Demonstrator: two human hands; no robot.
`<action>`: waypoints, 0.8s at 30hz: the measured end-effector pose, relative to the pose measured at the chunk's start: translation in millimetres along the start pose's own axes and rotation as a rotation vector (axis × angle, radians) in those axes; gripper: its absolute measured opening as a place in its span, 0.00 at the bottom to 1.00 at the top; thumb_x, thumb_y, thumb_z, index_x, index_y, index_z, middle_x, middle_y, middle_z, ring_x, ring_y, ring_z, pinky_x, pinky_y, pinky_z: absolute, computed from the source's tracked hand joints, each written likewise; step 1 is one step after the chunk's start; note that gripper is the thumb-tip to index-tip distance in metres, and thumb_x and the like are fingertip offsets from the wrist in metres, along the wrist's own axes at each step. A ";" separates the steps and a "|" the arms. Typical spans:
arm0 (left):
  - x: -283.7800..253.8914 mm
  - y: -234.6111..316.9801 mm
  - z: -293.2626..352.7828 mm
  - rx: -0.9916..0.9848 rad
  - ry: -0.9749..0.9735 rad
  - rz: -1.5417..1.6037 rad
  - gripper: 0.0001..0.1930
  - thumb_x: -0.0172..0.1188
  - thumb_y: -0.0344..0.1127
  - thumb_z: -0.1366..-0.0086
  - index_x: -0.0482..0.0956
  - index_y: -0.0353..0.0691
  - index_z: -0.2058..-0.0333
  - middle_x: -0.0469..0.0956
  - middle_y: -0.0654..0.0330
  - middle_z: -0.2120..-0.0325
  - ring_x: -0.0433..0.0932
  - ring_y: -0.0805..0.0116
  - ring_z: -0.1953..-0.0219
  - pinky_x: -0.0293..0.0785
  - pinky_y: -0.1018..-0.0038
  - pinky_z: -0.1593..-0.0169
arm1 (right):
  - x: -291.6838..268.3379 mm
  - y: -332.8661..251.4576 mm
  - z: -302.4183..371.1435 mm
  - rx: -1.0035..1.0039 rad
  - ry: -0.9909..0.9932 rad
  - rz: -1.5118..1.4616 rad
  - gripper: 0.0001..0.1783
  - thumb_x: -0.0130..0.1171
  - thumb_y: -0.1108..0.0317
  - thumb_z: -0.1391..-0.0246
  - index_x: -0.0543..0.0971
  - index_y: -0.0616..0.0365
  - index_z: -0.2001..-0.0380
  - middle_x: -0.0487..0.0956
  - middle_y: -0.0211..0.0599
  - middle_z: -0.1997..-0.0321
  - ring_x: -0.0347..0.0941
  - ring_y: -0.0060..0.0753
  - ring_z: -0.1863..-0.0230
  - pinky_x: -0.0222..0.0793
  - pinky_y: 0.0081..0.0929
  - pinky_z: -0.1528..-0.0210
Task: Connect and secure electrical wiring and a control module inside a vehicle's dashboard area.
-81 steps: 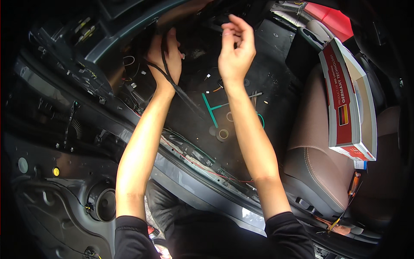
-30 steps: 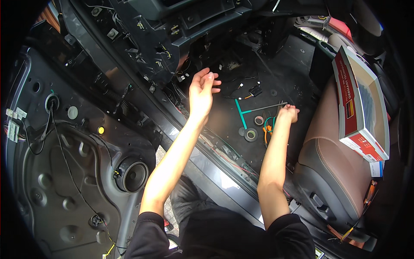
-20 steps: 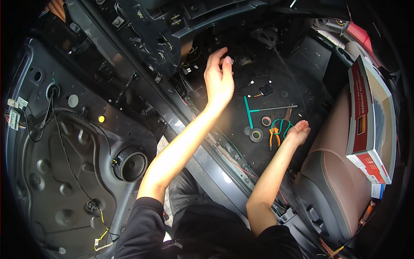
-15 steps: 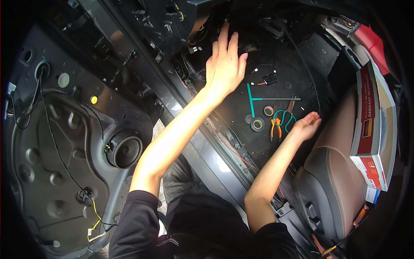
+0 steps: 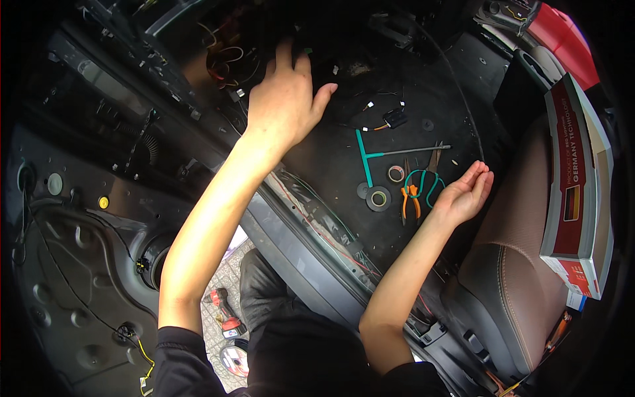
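Observation:
My left hand [image 5: 281,106] reaches forward over the front of the car's footwell, close to loose wires [image 5: 228,66]. Its fingers are spread and the thumb stands apart; the fingertips fade into shadow, and I see nothing in them. Beside the seat, my right hand [image 5: 465,195] is closed, palm up, with its fingertips pinched at the end of a thin black cable [image 5: 456,86] that runs back from the far footwell. Between the hands on the dark floor lie a green T-handle wrench [image 5: 370,156], green-handled scissors [image 5: 434,162], orange-handled pliers [image 5: 409,204] and two tape rolls [image 5: 378,198].
A small black module [image 5: 395,118] with wires lies beyond the wrench. On the brown seat [image 5: 522,198] stands a red and white cardboard box [image 5: 562,178]. The sill [image 5: 297,245] crosses beneath my arms. Left is the bare door panel [image 5: 73,264]; a red cordless drill [image 5: 226,314] lies on the paving.
My left hand has moved left toward the loose wires. My right hand stays by the seat at the cable's end. The view has shifted, bringing the drill into sight.

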State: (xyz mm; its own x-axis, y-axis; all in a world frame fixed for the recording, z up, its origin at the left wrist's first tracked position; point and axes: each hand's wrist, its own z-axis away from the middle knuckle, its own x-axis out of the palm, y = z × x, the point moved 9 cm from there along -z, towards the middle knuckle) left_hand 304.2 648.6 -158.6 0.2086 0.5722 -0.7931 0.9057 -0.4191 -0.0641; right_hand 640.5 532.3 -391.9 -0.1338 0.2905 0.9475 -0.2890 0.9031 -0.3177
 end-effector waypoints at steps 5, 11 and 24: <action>-28.3 3.9 -3.7 -0.069 0.009 0.394 0.25 0.67 0.44 0.34 0.78 0.30 0.46 0.77 0.51 0.56 0.78 0.65 0.66 0.75 0.71 0.60 | 10.6 -2.7 1.2 0.018 -0.020 0.038 0.14 0.50 0.75 0.30 0.70 0.73 0.46 0.77 0.54 0.45 0.75 0.45 0.40 0.70 0.41 0.30; -59.9 -30.7 39.1 -0.333 0.075 0.507 0.28 0.71 0.35 0.37 0.73 0.34 0.41 0.67 0.61 0.81 0.68 0.76 0.80 0.70 0.78 0.69 | 47.2 4.8 24.4 0.060 -0.104 0.288 0.29 0.53 0.67 0.29 0.60 0.66 0.31 0.64 0.49 0.29 0.64 0.49 0.29 0.67 0.43 0.31; -78.0 -12.5 81.5 0.339 -0.434 0.413 0.19 0.68 0.37 0.39 0.81 0.40 0.51 0.77 0.59 0.57 0.80 0.57 0.61 0.79 0.66 0.57 | 247.1 102.4 210.5 0.874 -0.932 0.323 0.22 0.48 0.56 0.26 0.75 0.62 0.42 0.84 0.44 0.52 0.81 0.34 0.53 0.75 0.36 0.44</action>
State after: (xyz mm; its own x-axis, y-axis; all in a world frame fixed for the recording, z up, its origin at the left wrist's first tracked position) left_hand 246.5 551.8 -145.3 0.2814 0.0133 -0.9595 0.6034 -0.7799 0.1662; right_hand 378.3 630.0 -198.1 -0.8089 -0.1905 0.5562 -0.5876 0.2313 -0.7754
